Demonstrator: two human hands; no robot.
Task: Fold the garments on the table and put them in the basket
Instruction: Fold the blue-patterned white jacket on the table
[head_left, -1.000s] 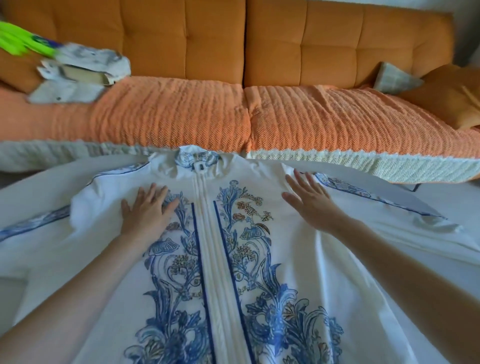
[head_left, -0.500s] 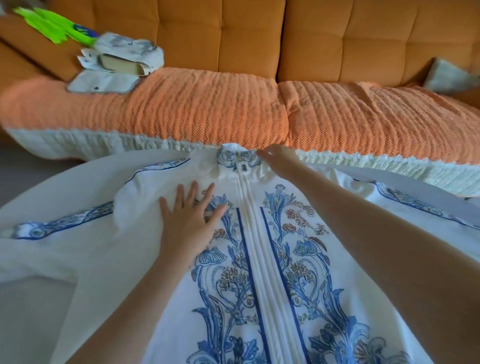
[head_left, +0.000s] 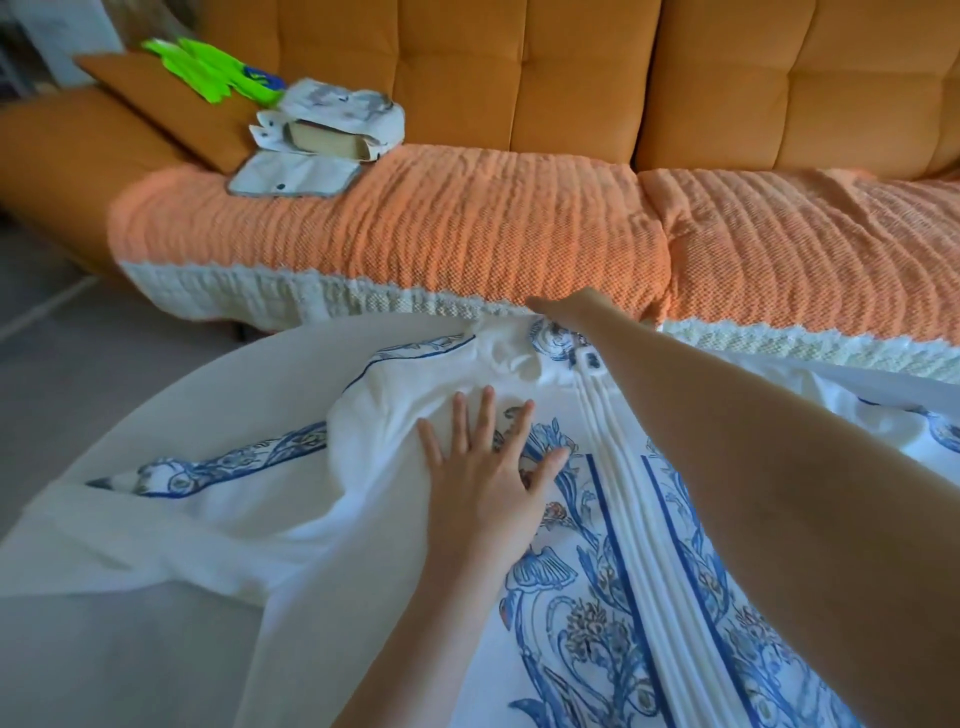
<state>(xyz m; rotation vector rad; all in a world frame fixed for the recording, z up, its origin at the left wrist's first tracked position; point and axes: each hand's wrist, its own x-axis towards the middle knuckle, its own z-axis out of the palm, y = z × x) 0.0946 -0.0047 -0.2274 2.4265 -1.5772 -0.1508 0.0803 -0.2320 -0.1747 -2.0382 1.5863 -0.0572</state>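
The left hand (head_left: 483, 493) lies flat, palm down, fingers straight and spread, pressing on the chest of the garment (head_left: 587, 597) and gripping nothing. Its fingertips point to 12 o'clock, just left of the pleated front strip (head_left: 639, 545).

The right hand (head_left: 576, 312) sits at about 1 o'clock from the left one, at the far edge of the collar (head_left: 550, 338), with the forearm crossing the garment from 4 o'clock. Its fingers are mostly hidden behind the wrist, so I cannot tell whether it has hold of the collar or only touches it.

The garment is white with blue flower patterns and lies front up, spread over a white round table (head_left: 291, 374), collar toward 12 o'clock. The fabric by the collar is bunched. One sleeve (head_left: 234, 462) with a blue patterned band runs out toward 9 o'clock.

Beyond the table, at 12 o'clock, stands an orange sofa (head_left: 571, 78) with a knitted orange throw (head_left: 415, 218) over its seat. At 11 o'clock on the throw rests a book (head_left: 322, 143) in an open cloth cover, and beside it a cushion (head_left: 156, 104) carries something bright green (head_left: 208, 67).
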